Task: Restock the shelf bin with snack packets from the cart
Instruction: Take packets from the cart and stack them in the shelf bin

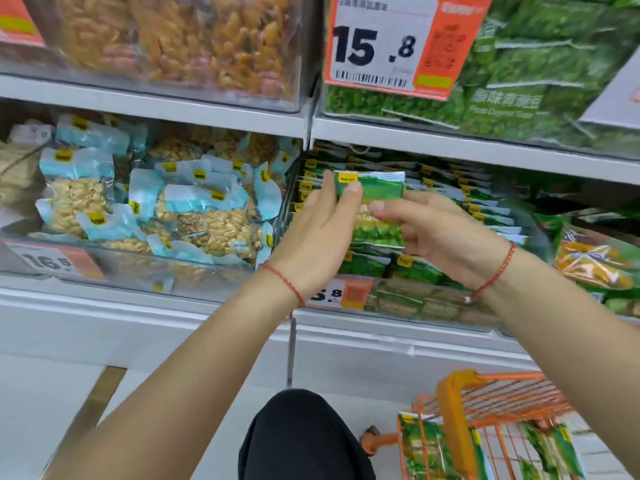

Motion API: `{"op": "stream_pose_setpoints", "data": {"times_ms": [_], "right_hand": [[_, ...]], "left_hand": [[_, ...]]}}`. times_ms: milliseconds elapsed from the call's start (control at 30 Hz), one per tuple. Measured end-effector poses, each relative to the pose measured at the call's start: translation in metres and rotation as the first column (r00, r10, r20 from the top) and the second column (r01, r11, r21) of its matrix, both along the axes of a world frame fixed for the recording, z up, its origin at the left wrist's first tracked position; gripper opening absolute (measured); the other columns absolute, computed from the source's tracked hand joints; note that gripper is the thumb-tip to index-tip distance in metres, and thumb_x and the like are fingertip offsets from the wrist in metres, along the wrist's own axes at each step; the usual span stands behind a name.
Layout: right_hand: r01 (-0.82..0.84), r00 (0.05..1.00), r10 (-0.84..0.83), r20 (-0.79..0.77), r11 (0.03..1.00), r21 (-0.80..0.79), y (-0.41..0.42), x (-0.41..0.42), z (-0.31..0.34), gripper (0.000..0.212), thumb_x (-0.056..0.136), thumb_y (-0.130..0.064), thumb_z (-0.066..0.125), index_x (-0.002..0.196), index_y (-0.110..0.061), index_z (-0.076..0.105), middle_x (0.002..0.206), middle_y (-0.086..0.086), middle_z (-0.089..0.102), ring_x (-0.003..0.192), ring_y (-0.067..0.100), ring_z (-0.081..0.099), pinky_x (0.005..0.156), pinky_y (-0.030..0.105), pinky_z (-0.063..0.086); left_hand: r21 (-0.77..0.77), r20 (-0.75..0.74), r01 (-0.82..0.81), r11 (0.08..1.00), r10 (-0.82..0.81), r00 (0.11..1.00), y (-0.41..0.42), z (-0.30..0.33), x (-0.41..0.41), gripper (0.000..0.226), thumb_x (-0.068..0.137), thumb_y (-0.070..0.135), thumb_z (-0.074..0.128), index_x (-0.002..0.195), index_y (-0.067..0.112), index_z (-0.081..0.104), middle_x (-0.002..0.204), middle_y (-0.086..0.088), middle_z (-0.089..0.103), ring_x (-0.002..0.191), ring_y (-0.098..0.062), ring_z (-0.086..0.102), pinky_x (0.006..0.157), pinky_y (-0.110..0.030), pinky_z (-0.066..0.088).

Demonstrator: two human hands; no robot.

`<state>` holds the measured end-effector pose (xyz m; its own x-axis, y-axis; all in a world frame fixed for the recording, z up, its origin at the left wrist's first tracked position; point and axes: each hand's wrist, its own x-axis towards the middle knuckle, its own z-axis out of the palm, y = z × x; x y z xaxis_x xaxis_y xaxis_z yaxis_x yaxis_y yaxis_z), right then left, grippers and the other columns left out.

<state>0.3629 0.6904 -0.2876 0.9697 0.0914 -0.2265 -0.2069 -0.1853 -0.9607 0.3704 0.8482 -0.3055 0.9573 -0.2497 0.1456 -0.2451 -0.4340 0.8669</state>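
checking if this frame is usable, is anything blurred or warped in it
Head view: motion blur smears the top shelf, the price tag and the cart; both hands' grip on the green packet is sharper; shelf edges bow from the wide lens; lighting is even, with mild glare on the bin front.

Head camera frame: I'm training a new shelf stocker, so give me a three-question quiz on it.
1. True or false: both hands hold the green packets over the bin of green packets.
2. Which is nearer the cart: A) left hand, B) right hand?
3. What number shows on the big price tag on the upper shelf?

Key: 1 true; 2 B; 3 15.8
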Motion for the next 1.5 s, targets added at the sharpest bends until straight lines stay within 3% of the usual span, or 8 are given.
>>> {"op": "stream_pose_setpoints", "data": {"times_ms": [67,167,367,467,667,1100,1300,1500], "right_hand": [[0.073,0.988,-0.044,0.146,0.978,-0.196,-0.008,0.018,0.0,0.072,0.063,-0.037,0.082,0.122,-0.008,0.054,0.094,0.0,0.059,0.078,0.004,0.06,0.068,0.02,0.052],[0.173,0.94,-0.007,0.34,0.87,-0.461,-0.015,0.037,-0.004,0.095,0.061,-0.052,0.078,0.137,-0.005,0.043,0.13,0.007,0.057,0.118,0.02,0.055,0.101,0.04,0.045],[0.278,0.913,-0.092,0.397,0.853,-0.442,0.003,0.077,-0.024,0.059,0.078,-0.045,0.073,0.122,-0.014,0.048,0.116,0.005,0.055,0.111,0.019,0.053,0.093,0.032,0.044],[0.288,0.916,-0.164,0.366,0.903,-0.318,0.021,0.095,-0.023,0.068,0.076,-0.046,0.073,0.13,-0.013,0.049,0.124,0.003,0.055,0.116,0.018,0.051,0.098,0.029,0.042],[0.22,0.925,-0.024,0.379,0.848,-0.483,0.031,0.109,-0.024,0.064,0.088,-0.044,0.061,0.141,-0.018,0.037,0.144,0.0,0.042,0.131,0.017,0.039,0.08,0.007,0.025],[-0.031,0.937,0.254,0.24,0.744,-0.667,0.024,0.115,-0.014,0.072,0.09,-0.042,0.059,0.149,-0.03,0.02,0.155,-0.007,0.023,0.141,0.013,0.023,0.094,0.01,0.018],[0.099,0.935,0.148,0.323,0.765,-0.637,0.024,0.109,-0.017,0.073,0.083,-0.044,0.066,0.145,-0.025,0.032,0.15,-0.006,0.034,0.137,0.014,0.032,0.096,0.013,0.021],[0.126,0.945,0.159,0.285,0.628,-0.768,0.007,0.063,-0.015,0.062,0.092,-0.042,0.055,0.146,-0.019,0.033,0.15,0.001,0.037,0.135,0.021,0.036,0.103,0.025,0.031]], "left_hand": [[0.117,0.243,-0.118,0.986,0.087,0.966,0.01,-0.005,0.006,0.065,0.097,0.056,0.02,0.148,0.017,0.027,0.138,-0.002,0.046,0.13,-0.021,0.036,0.101,-0.029,0.025],[0.233,0.425,-0.315,0.92,0.195,0.884,0.024,-0.024,0.019,0.068,0.093,0.056,0.016,0.137,0.012,0.044,0.12,-0.008,0.056,0.115,-0.028,0.046,0.095,-0.039,0.033],[0.312,0.419,-0.376,0.873,0.229,0.879,0.024,-0.055,0.031,0.065,0.095,0.051,0.022,0.135,0.006,0.045,0.129,-0.014,0.052,0.12,-0.033,0.047,0.103,-0.052,0.034],[0.314,0.436,-0.384,0.868,0.227,0.871,0.024,-0.057,0.034,0.061,0.096,0.047,0.024,0.133,0.005,0.047,0.128,-0.014,0.053,0.118,-0.033,0.048,0.102,-0.052,0.036],[0.246,0.49,-0.397,0.884,0.241,0.838,0.025,-0.062,0.037,0.052,0.098,0.042,0.03,0.128,0.005,0.052,0.125,-0.012,0.054,0.113,-0.031,0.051,0.099,-0.049,0.04],[0.221,0.532,-0.426,0.877,0.258,0.807,0.023,-0.068,0.041,0.047,0.098,0.039,0.033,0.125,0.007,0.054,0.126,-0.009,0.054,0.11,-0.027,0.053,0.095,-0.042,0.041],[0.216,0.539,-0.427,0.878,0.257,0.802,0.024,-0.068,0.039,0.045,0.098,0.037,0.034,0.126,0.008,0.054,0.126,-0.009,0.054,0.111,-0.026,0.053,0.096,-0.041,0.041],[0.228,0.537,-0.424,0.877,0.25,0.806,0.024,-0.067,0.038,0.046,0.098,0.039,0.033,0.126,0.009,0.053,0.127,-0.008,0.054,0.113,-0.025,0.051,0.097,-0.041,0.039]]}}
